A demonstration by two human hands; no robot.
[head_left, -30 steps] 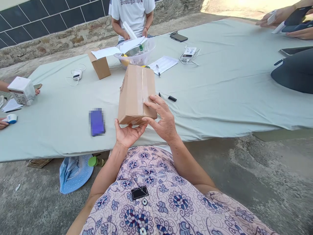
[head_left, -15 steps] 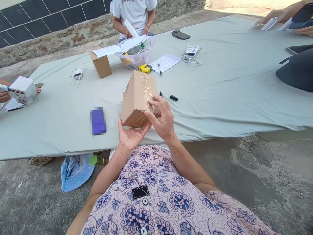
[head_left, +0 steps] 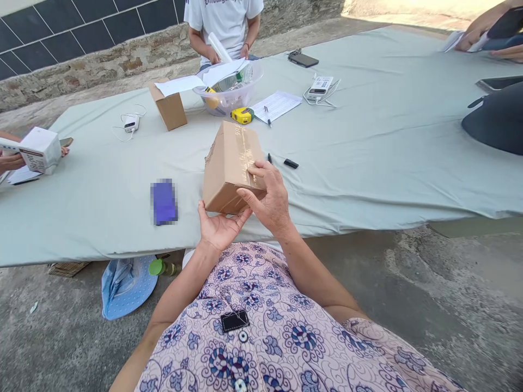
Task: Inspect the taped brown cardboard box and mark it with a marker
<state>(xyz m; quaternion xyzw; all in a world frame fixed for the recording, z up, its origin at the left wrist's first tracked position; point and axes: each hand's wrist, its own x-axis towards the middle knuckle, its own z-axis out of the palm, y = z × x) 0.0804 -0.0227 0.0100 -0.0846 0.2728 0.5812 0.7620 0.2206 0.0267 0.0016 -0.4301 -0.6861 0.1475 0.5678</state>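
Observation:
A brown cardboard box (head_left: 223,169), with a strip of clear tape along its top, is held tilted over the near part of the table. My left hand (head_left: 222,228) supports it from below, palm up, with the fingers partly hidden under the box. My right hand (head_left: 270,196) rests on the taped top and near edge, thumb and fingers apart. A black pen (head_left: 270,158) and a black cap (head_left: 291,163) lie just right of the box. To its left is a blurred-out purple object (head_left: 164,201).
Beyond the box are a yellow tape measure (head_left: 242,115), a paper sheet (head_left: 281,104), a clear plastic tub (head_left: 229,103) and another cardboard box (head_left: 169,111). A power bank (head_left: 319,87) lies further right. Co-workers sit around the cloth-covered table (head_left: 368,163). A dark cap (head_left: 496,117) sits at right.
The box has tipped and lowered very slightly, and my right hand has shifted a little left along its edge. At far right a co-worker's hands have moved.

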